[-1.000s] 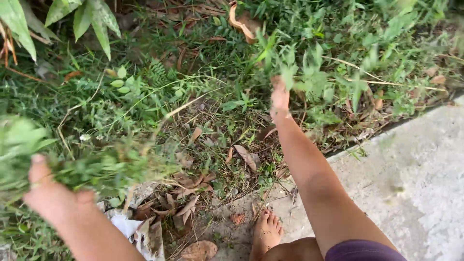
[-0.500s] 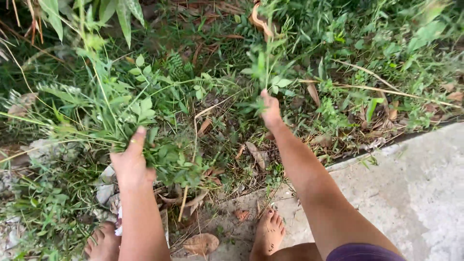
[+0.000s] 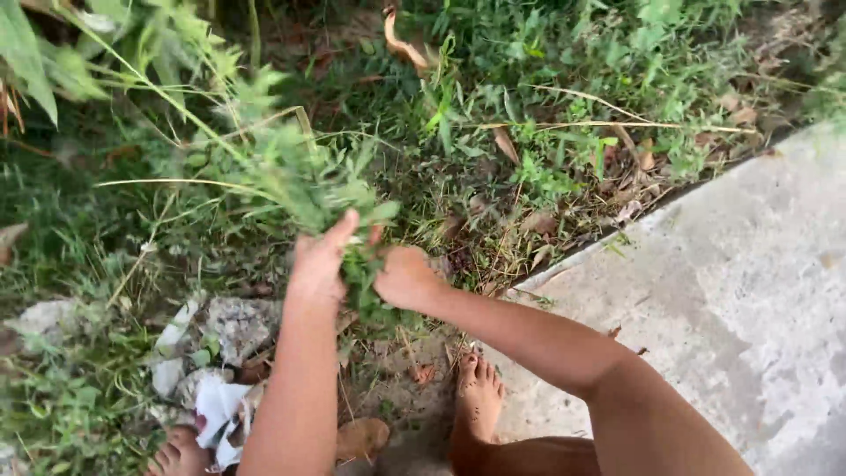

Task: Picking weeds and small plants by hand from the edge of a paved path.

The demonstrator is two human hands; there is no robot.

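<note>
Both hands meet over grassy ground beside a concrete slab (image 3: 749,291). The left hand (image 3: 319,263) and right hand (image 3: 404,277) are both clamped on one bunch of green weeds (image 3: 291,172), held up at centre.

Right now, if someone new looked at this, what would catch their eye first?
Two bare hands meet in the middle: the left hand and right hand both grip a bunch of green weeds that fans up to the left. Below are the bare right foot on dirt and white scraps by the left foot. A pale concrete slab fills the right side.
</note>
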